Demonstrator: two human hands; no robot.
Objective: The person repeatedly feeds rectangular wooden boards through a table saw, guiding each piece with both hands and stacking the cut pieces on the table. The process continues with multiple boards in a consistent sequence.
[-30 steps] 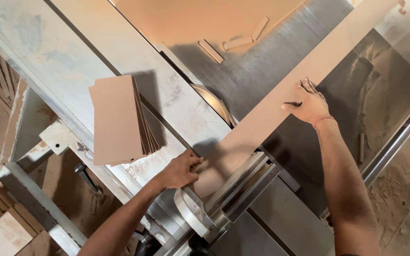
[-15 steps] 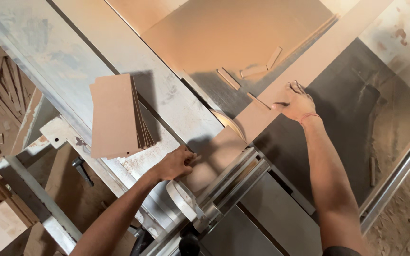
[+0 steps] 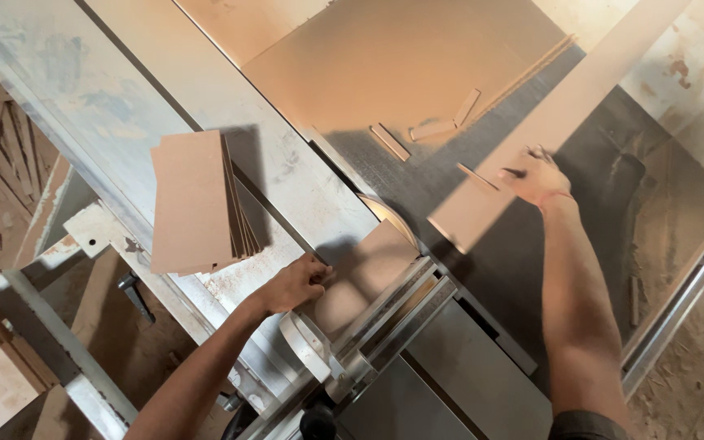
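At frame centre, by the saw blade (image 3: 388,213): left hand (image 3: 293,283) gripping the cut-off piece (image 3: 360,273), right hand (image 3: 537,177) flat, unclenched, on the long strip (image 3: 555,122). Best keeping fingers clear.

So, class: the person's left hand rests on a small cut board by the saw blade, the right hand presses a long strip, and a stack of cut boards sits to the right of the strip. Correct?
Not quite. The head view shows the stack of cut boards left of the long strip, beyond the left hand. The small cut board, saw blade and right hand are as stated.
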